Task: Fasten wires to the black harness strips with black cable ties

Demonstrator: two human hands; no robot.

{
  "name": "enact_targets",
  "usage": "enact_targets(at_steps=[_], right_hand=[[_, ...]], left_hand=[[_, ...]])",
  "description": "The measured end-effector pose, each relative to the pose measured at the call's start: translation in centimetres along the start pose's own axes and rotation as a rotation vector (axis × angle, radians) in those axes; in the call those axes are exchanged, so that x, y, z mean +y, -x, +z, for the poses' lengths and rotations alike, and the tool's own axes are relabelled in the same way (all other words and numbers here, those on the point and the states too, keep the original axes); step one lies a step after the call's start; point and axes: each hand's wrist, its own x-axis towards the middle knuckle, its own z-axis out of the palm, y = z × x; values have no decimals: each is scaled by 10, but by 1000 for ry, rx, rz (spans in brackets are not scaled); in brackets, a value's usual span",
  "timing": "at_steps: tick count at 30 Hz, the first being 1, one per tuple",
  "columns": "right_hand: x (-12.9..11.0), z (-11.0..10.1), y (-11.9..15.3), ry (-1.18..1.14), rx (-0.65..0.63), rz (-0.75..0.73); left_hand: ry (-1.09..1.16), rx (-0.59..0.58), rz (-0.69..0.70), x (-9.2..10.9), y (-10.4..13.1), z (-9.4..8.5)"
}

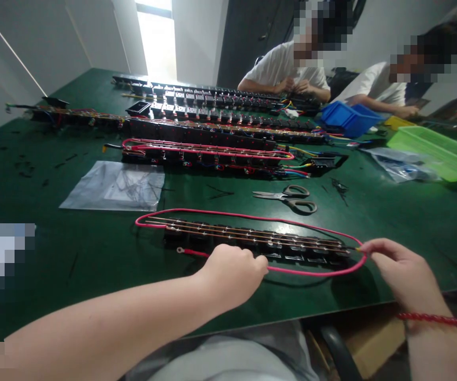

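Note:
A long black strip assembly [252,236] with copper-coloured rods along its top lies before me on the green table. Around it runs a red cable [311,273], looped past both ends. My left hand [234,275] is closed around the near length of this cable, in front of the assembly. Left of that hand, the cable's end shows a ring terminal [180,250]. At the right bend of the loop, my right hand [401,267] pinches the cable between thumb and fingers, close to the rods' right ends.
Scissors [287,198] lie behind the assembly, and a clear plastic bag [113,186] with dark thin pieces lies left. Farther back are several similar assemblies [212,153]. A blue bin [349,119] and green basket [438,151] stand right. Two people [287,69] sit across the table.

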Motion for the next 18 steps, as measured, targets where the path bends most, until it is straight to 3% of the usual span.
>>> enact_targets(at_steps=[3,6,10,13,15,18], right_hand=[[-17,0,-2,60,-6,-35],[-45,6,-9,63,-45,-153],[-105,23,-29,30,-176,-451],[-159,44,-52,104,-207,-945],[-193,64,-72,114,-244,-1016],[-230,100,-107,188,-274,-994]], left_hand=[[-219,177,239,0,1,7],[-319,307,328,-10,-3,7],[-374,371,215,-22,-9,6],[-348,333,102,-27,-12,9],[-328,296,42,-29,-14,11],[-284,219,15,-29,-17,11]])
